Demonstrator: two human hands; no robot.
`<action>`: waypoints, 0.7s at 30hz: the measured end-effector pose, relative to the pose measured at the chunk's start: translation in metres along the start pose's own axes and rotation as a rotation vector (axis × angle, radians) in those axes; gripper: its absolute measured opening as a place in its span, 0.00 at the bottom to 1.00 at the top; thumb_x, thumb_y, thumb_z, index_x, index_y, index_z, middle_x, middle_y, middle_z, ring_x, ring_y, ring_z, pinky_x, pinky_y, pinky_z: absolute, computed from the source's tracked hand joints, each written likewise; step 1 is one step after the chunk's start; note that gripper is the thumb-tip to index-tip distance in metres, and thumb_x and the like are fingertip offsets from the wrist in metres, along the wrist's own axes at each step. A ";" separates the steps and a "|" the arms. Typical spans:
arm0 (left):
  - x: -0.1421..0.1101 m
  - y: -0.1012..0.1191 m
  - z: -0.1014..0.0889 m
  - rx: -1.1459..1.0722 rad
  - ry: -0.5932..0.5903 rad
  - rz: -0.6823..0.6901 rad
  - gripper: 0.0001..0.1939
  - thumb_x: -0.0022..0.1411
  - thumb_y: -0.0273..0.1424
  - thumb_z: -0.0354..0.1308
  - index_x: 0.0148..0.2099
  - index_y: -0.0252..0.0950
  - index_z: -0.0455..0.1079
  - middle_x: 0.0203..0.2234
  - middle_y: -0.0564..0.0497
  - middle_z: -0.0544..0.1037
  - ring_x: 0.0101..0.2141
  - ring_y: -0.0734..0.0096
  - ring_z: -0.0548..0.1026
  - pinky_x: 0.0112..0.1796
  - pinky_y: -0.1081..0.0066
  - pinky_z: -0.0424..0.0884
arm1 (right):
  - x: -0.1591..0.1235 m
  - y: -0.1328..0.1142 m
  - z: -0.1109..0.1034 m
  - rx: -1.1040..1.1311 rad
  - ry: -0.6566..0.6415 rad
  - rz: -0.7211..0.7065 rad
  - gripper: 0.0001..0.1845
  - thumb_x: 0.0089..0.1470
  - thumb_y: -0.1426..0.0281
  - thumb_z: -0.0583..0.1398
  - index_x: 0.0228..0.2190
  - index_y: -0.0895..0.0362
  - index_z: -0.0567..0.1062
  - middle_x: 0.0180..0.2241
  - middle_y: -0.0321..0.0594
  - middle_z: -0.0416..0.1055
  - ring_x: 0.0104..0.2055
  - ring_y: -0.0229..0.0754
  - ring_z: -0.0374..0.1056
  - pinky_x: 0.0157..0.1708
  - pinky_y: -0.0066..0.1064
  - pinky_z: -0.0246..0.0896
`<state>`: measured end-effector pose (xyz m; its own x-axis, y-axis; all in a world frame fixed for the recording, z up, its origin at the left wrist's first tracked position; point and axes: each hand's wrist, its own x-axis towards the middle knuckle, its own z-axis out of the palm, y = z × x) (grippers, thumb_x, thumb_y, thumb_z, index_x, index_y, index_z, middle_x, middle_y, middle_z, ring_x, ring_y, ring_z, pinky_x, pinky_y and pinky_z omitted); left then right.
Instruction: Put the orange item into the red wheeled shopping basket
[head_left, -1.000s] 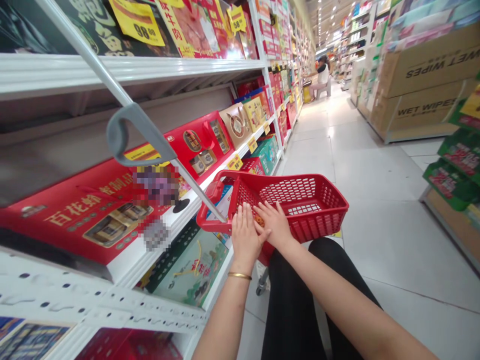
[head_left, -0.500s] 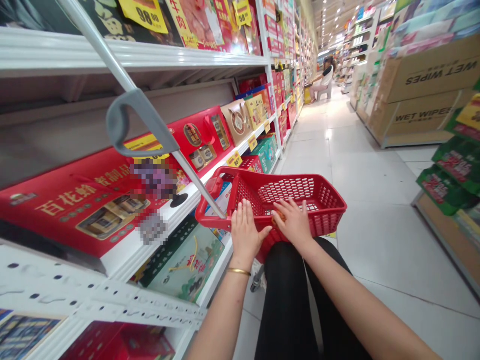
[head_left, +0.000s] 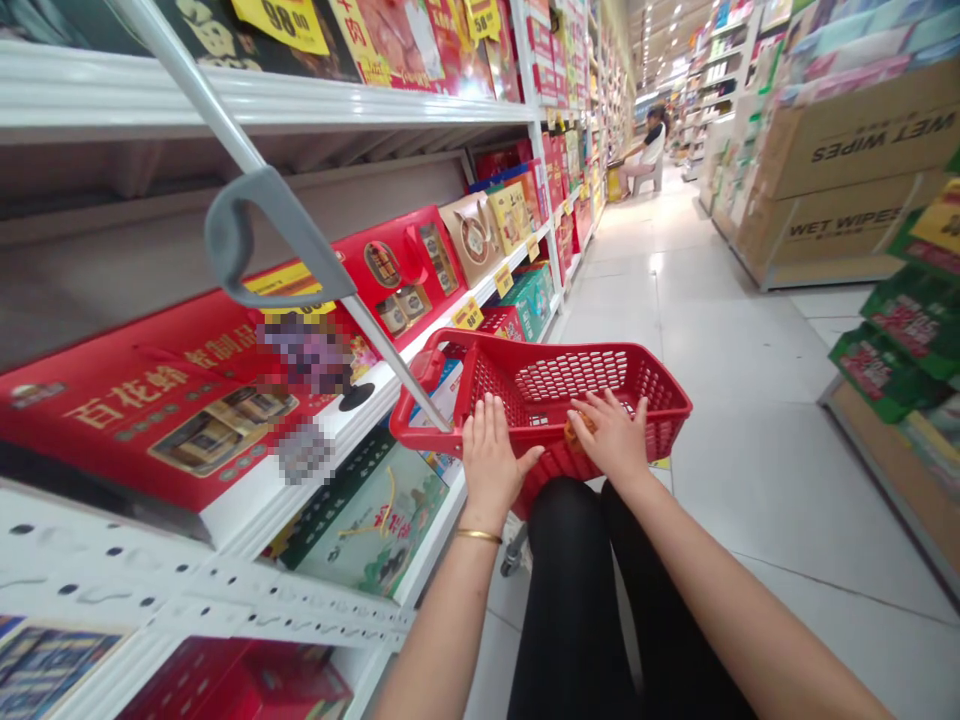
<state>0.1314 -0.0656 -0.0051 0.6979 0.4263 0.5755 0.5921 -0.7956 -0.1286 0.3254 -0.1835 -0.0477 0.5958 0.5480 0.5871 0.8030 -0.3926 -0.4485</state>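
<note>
A red plastic shopping basket (head_left: 645,385) on wheels stands on the aisle floor in front of my knees. Its grey pull handle (head_left: 247,215) slants up to the upper left. My left hand (head_left: 491,462) lies flat on the basket's near rim, fingers stretched out. My right hand (head_left: 611,435) rests on the same rim further right, fingers bent over a small orange thing (head_left: 574,432) I cannot make out. A gold bangle sits on my left wrist.
White shelves (head_left: 262,100) on the left hold red gift boxes (head_left: 150,405), a green box (head_left: 375,520) and yellow price tags. Cardboard "WET WIPES" cartons (head_left: 847,170) and green packs (head_left: 892,345) line the right. A person sits far down the aisle (head_left: 649,150).
My right hand has slid to the right along the basket's near rim, away from my left hand. The left hand has stayed put. The view has shifted slightly.
</note>
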 end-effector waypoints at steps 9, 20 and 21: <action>0.002 0.002 -0.007 0.046 -0.061 -0.011 0.47 0.75 0.59 0.43 0.79 0.25 0.51 0.77 0.33 0.52 0.77 0.45 0.50 0.72 0.46 0.53 | 0.005 -0.081 0.022 0.128 -0.110 -0.166 0.23 0.73 0.53 0.54 0.58 0.46 0.81 0.64 0.43 0.75 0.72 0.58 0.62 0.74 0.70 0.27; 0.003 0.007 -0.013 0.033 -0.090 -0.034 0.50 0.74 0.60 0.46 0.80 0.25 0.49 0.77 0.32 0.51 0.77 0.45 0.50 0.72 0.46 0.53 | 0.000 0.006 0.001 -0.029 0.011 0.030 0.22 0.72 0.57 0.53 0.53 0.50 0.84 0.63 0.47 0.75 0.70 0.63 0.62 0.71 0.76 0.32; 0.003 0.008 -0.013 0.035 -0.089 -0.039 0.49 0.74 0.60 0.45 0.80 0.25 0.49 0.77 0.32 0.51 0.76 0.45 0.51 0.72 0.46 0.53 | 0.001 -0.005 0.004 -0.002 0.001 0.009 0.22 0.72 0.58 0.53 0.53 0.49 0.84 0.63 0.46 0.76 0.70 0.63 0.62 0.71 0.75 0.33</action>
<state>0.1328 -0.0759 0.0060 0.7064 0.4944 0.5065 0.6319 -0.7629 -0.1367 0.3217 -0.1775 -0.0473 0.6034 0.5436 0.5834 0.7973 -0.3991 -0.4528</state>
